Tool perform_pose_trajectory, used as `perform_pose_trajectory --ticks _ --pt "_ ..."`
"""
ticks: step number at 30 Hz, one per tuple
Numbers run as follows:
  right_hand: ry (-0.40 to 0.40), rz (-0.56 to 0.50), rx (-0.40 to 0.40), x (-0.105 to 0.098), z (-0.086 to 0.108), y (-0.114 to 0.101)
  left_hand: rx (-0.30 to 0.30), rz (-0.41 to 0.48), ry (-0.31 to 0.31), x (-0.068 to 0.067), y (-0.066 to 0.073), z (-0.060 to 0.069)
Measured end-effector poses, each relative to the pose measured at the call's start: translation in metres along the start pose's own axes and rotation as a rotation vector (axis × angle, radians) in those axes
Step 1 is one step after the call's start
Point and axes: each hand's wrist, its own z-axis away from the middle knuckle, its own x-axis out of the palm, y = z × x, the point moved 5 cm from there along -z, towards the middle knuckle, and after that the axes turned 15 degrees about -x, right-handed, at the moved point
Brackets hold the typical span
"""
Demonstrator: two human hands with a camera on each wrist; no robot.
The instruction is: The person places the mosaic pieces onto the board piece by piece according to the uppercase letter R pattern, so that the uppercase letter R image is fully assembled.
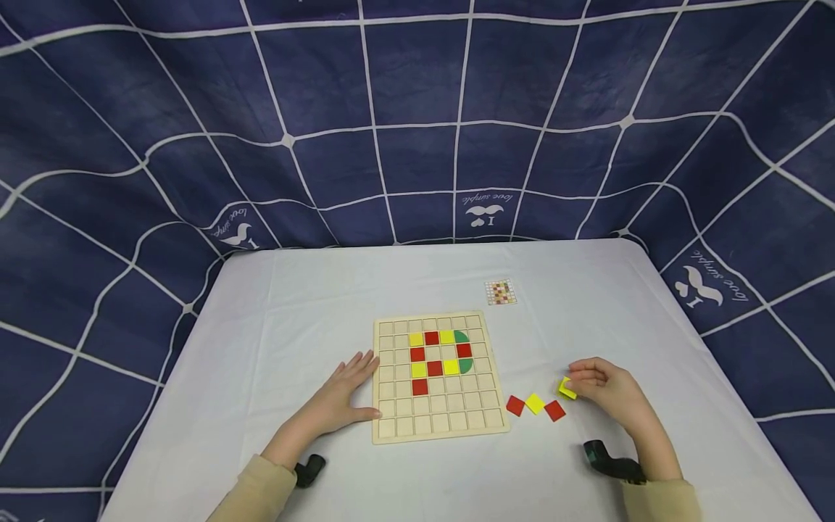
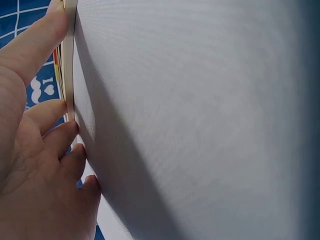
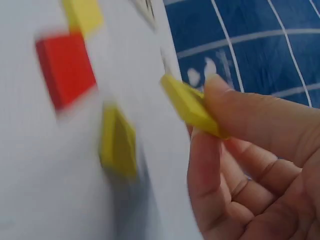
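A wooden grid board (image 1: 457,402) lies on the table with red, yellow and green pieces in some of its cells. My left hand (image 1: 335,399) rests against the board's left edge, fingers spread and fairly straight. Right of the board, my right hand (image 1: 607,391) pinches a yellow square tile (image 3: 192,107) between thumb and fingers, just above the table. Below it in the right wrist view lies another yellow tile (image 3: 117,142), apart from the hand. A red tile (image 1: 515,405), a yellow tile (image 1: 535,403) and a second red tile (image 1: 555,410) lie in a row between board and hand.
A small card (image 1: 501,292) with a coloured grid pattern lies beyond the board's far right corner. White cloth (image 1: 313,290) covers the table. A dark blue curtain (image 1: 417,159) with white lines hangs behind and at both sides. Black wrist devices show at each forearm.
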Motion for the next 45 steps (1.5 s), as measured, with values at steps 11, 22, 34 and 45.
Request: perform_pose_trajectory --ticks 11,22,34,45 --pt "-0.074 -0.276 -0.069 0.077 -0.024 -0.040 0.006 -0.006 0.001 0.001 -0.001 -0.001" --pt "-0.236 -0.376 -0.185 0.143 -0.031 -0.071 0.013 -0.006 0.001 0.001 -0.001 0.000" --pt "-0.228 -0.143 -0.301 0.181 -0.031 -0.103 0.005 -0.005 -0.003 0.000 -0.002 0.000" --pt "-0.234 0.045 -0.476 0.199 -0.028 -0.123 0.005 0.001 -0.013 0.000 0.000 0.001"
